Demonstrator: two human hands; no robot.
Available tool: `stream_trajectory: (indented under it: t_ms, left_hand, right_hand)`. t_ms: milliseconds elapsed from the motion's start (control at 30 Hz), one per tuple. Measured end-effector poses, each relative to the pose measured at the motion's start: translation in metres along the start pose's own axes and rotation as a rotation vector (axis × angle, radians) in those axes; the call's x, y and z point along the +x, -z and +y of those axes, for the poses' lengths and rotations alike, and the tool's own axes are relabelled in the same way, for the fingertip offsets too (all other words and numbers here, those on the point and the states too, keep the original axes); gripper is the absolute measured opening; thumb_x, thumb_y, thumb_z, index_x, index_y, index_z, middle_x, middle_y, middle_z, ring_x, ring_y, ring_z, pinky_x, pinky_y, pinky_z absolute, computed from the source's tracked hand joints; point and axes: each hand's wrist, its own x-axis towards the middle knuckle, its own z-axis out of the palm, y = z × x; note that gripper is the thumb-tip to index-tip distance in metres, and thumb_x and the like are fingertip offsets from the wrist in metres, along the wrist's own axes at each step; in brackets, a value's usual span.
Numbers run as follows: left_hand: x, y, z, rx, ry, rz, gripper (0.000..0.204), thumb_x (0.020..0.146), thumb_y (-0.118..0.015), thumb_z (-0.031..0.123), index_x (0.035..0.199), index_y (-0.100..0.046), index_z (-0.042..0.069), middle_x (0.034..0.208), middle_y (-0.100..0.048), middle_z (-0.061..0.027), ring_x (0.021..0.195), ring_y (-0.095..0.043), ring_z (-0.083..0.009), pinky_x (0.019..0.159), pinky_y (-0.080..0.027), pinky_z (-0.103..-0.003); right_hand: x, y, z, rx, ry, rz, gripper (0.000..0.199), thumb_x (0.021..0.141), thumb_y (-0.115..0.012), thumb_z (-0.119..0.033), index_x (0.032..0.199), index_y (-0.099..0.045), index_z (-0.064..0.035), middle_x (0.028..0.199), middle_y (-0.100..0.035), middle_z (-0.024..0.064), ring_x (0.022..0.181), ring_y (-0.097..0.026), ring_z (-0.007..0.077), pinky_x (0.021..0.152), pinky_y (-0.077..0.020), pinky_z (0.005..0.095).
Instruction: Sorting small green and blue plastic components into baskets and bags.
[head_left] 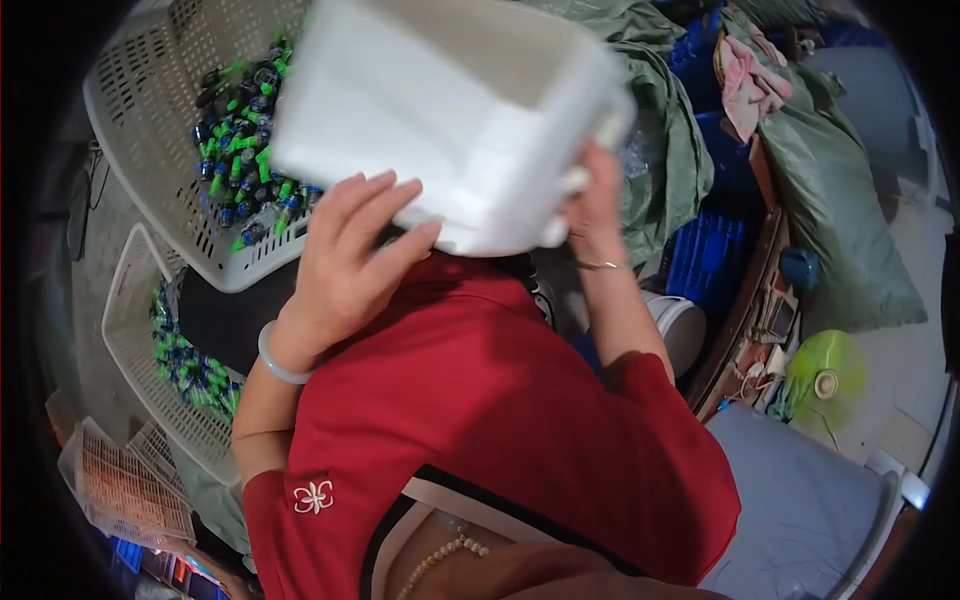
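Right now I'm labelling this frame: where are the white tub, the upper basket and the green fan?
White tub (440, 110): head view, on its broad pale side.
Upper basket (150, 120): head view, on its slotted wall.
Green fan (826, 380): head view, on its hub.

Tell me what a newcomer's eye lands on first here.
The big white tub, top centre, tilted and held by the left hand beneath and the right hand at its rim. Left of it, a white basket holds small green and blue pieces. Below, a red shirt fills the middle.
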Motion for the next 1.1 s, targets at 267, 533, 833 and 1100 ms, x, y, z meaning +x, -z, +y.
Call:
stream_trajectory:
  t_ms: [267, 533, 833, 1100]
  left_hand:
    - [-0.032, -0.02, -0.016, -0.383, 0.371, 0.089, 0.032, 0.073, -0.067, -0.008, 0.102, -0.062, 0.006, 0.112, -0.061, -0.0149, 0.096, -0.061, -0.0334, 0.08, -0.05, -0.039]
    - [-0.066, -0.035, -0.033, -0.168, 0.383, -0.073, 0.025, 0.078, -0.066, -0.002, 0.101, -0.061, 0.006, 0.104, -0.061, -0.0119, 0.085, -0.061, -0.0326, 0.071, -0.049, -0.039]
    - [-0.091, -0.029, -0.059, -0.075, 0.546, -0.119, 0.019, 0.084, -0.061, -0.002, 0.102, -0.061, 0.003, 0.105, -0.06, -0.0133, 0.092, -0.061, -0.0335, 0.076, -0.049, -0.039]
    - [-0.091, -0.054, -0.066, -0.1, 0.563, -0.163, 0.017, 0.085, -0.06, -0.001, 0.101, -0.061, 0.004, 0.105, -0.06, -0.0129, 0.092, -0.061, -0.0335, 0.076, -0.049, -0.038]
  right_hand:
    - [-0.047, 0.171, -0.099, 0.005, 0.21, 0.613, 0.019, 0.087, -0.063, -0.014, 0.093, -0.064, 0.004, 0.084, -0.061, 0.0061, 0.075, -0.059, 0.0162, 0.071, -0.0474, 0.0302]
    - [0.002, 0.198, 0.012, -0.123, -0.026, 0.794, 0.02, 0.08, -0.074, -0.015, 0.079, -0.063, 0.002, 0.075, -0.06, 0.0044, 0.065, -0.055, 0.0149, 0.061, -0.0421, 0.0279]
    - [-0.027, 0.217, 0.002, -0.274, -0.026, 0.878, 0.022, 0.08, -0.074, -0.015, 0.087, -0.065, 0.0041, 0.081, -0.064, 0.0081, 0.07, -0.061, 0.0168, 0.063, -0.0477, 0.0301]
    - [0.029, 0.195, 0.132, -0.26, 0.11, 1.079, 0.03, 0.084, -0.07, -0.025, 0.09, -0.062, 0.0036, 0.079, -0.061, 0.0075, 0.072, -0.06, 0.0207, 0.063, -0.0504, 0.0358]
